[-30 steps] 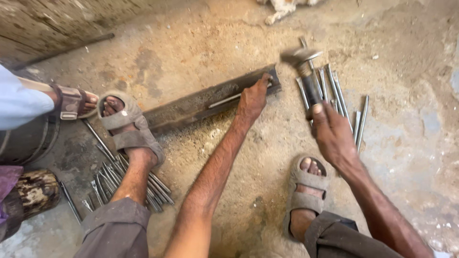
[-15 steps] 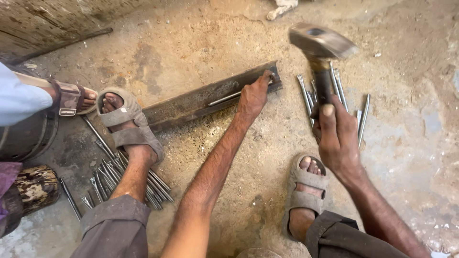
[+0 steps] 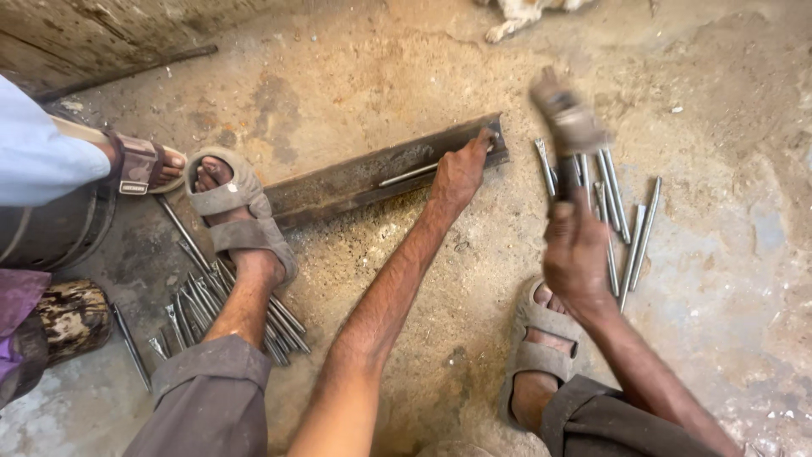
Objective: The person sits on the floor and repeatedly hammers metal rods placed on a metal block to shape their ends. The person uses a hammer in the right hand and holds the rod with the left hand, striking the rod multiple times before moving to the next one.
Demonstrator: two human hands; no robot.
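Right hand (image 3: pixel 578 254) clamped around the handle of a hammer (image 3: pixel 568 118), head blurred with motion and now tipping down toward the far end of the steel bar (image 3: pixel 372 173); half a second ago raised higher and more to the right, a second ago down low near the loose rods, so swinging through a full stroke cycle and currently coming in on the downswing. Left hand (image 3: pixel 461 173) pressing on the bar's right end, fingers closed down over a thin metal rod (image 3: pixel 410 175) lying along the bar's top face, pinning it; position unchanged across all three frames, so holding steady as the anvil-side hand. Reading this as repeated striking of the rod against the bar, likely straightening, with another blow under way. Bar lying flat and diagonal on the dirt floor, left end trapped under the left sandalled foot (image 3: pixel 233 211). Right sandalled foot (image 3: pixel 541 338) planted just below the hammer hand. Batch of loose rods (image 3: pixel 622 220) lying on the ground right of the bar, just beyond the hammer. Second pile of rods (image 3: pixel 203 305) lying under and behind the left leg. Another person's sandalled foot (image 3: pixel 139 165) and pale sleeve (image 3: pixel 34 156) showing at the left edge, next to a stub of log (image 3: pixel 72 317). Animal paw (image 3: pixel 507 21) barely showing at top.
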